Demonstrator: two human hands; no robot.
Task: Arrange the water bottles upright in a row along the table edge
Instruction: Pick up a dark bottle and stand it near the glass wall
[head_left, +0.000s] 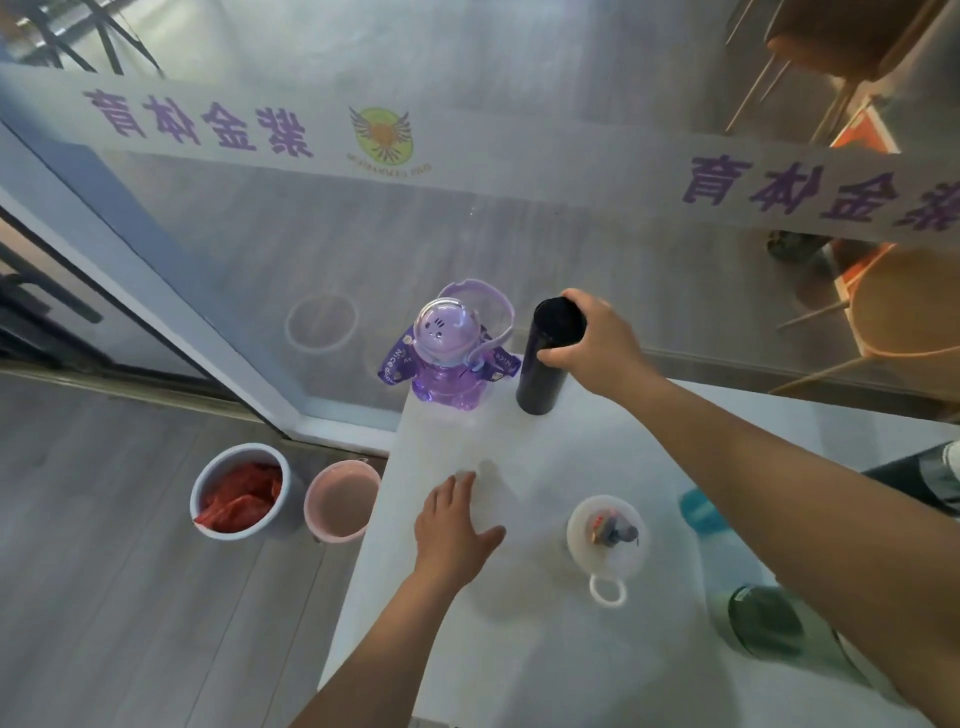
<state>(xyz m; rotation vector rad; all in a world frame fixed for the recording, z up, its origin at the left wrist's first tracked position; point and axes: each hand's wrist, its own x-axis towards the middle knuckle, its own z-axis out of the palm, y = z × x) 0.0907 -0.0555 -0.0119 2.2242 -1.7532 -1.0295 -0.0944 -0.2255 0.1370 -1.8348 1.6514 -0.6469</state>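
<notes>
Grey wood-look flooring runs along the left, and a glass wall with a frosted band of purple characters (208, 122) rises behind the white surface (519, 649) I am looking down on. At the far edge stands a translucent purple bottle with a domed clear lid and a cartoon face (445, 358), upright, close to the far left corner. Just to its right is a tall dark cylindrical bottle (545, 358), also upright; my right hand (597, 343) is wrapped around its top, fingers over the far side and thumb on the near side. The two bottles are near each other but not touching.

My left hand (457, 525) lies open and flat on the surface, fingers spread, holding nothing. Nearer to me stands a white round-lidded bottle with a loop handle (605, 535), seen from above. Under my right forearm a clear bottle with a teal cap (711, 525) lies on its side, and beside it a pale green bottle with a dark green cap (763, 621); I cannot tell whether that one stands or lies.

On the floor to the left sit a white bucket holding something red (241, 491) and a pink bucket (343, 501), side by side.
</notes>
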